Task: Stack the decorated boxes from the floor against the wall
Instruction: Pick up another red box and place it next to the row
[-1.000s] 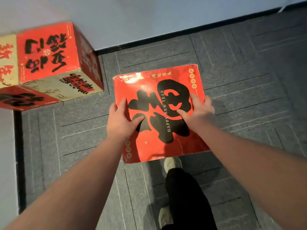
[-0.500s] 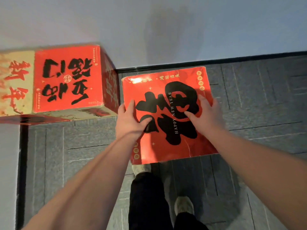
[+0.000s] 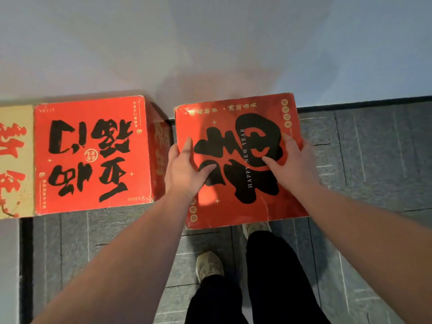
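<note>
Three decorated boxes show: the person's left hand [image 3: 184, 169] and right hand [image 3: 289, 163] grasp the sides of one red box [image 3: 236, 206], its far edge near the wall [image 3: 210, 43]. Just left stands a second red box [image 3: 91, 157], touching a beige box [image 3: 14, 160] at the frame's edge.

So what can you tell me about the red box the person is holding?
The red box looks like glossy cardboard, creased along its edges. Its top shows a big black brush character, small gold marks and the words HAPPY NEW YEAR. The left hand and right hand grip opposite sides, thumbs on top. It is held level above the carpet, near the wall, right of a stacked red box.
</note>
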